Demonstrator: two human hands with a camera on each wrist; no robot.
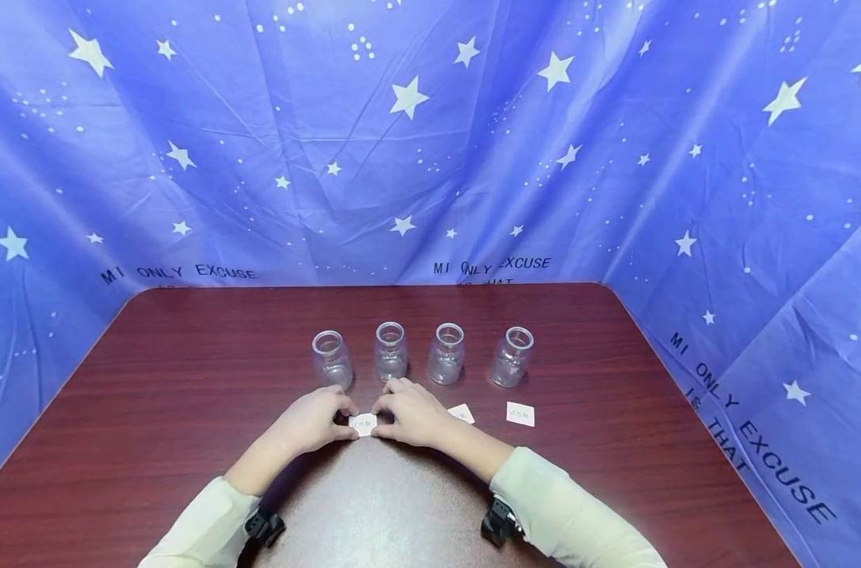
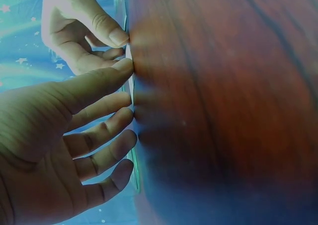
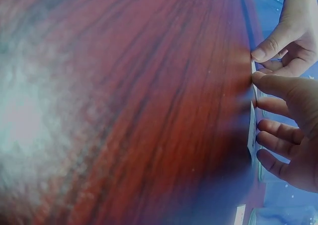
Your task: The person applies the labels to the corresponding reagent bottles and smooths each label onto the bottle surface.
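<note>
A small white paper card [image 1: 363, 424] with handwritten characters lies at the table's middle, between my two hands. My left hand [image 1: 317, 422] pinches its left edge between thumb and fingers. From the other side my right hand [image 1: 415, 413] holds its right edge the same way. In the left wrist view, the card [image 2: 131, 81] shows only as a thin white sliver by the thumb tips, and the left hand's other fingertips rest along the tabletop. Behind the hands stand clear glass jars, the nearest being the left-end jar [image 1: 333, 361] and its neighbour [image 1: 391, 353].
Two more open glass jars, a third jar [image 1: 446, 355] and a right-end jar [image 1: 512, 358], continue the row. In front of them lie a partly covered card [image 1: 462, 414] and another written card [image 1: 520, 414]. A blue star-printed curtain [image 1: 345, 221] hangs behind the dark red table [image 1: 189, 355].
</note>
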